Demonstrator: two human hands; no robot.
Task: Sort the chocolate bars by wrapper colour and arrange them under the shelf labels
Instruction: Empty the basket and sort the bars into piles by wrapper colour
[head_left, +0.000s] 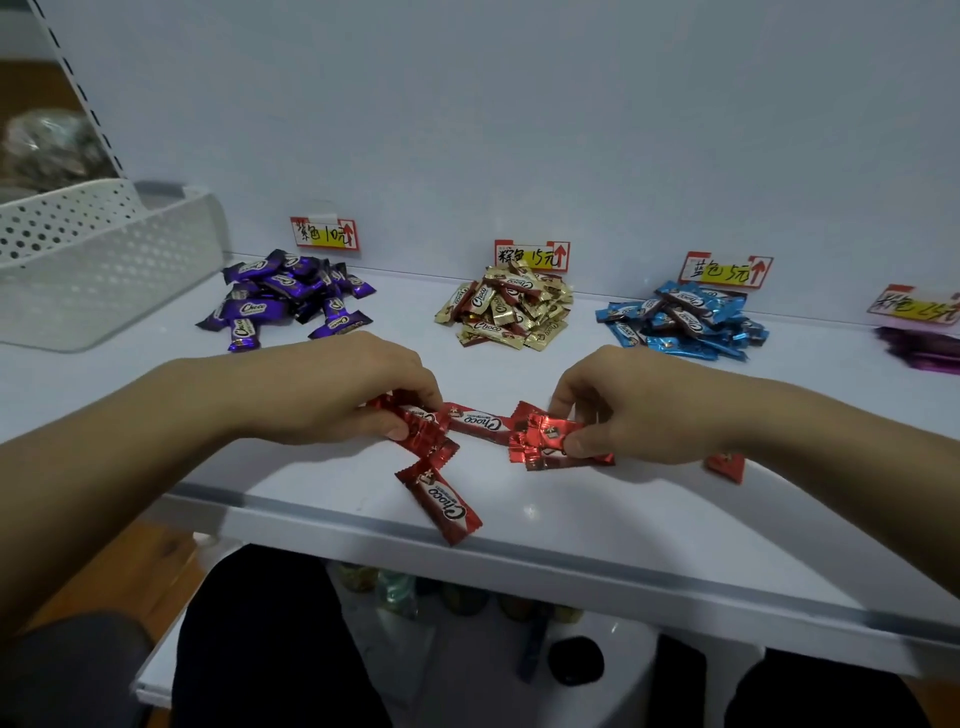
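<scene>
While the purple pile, gold pile and blue pile are parked far back under the labels, a red bar is pinched in the grip of the left hand and a red bunch in that of the right hand — both near the shelf front.
</scene>
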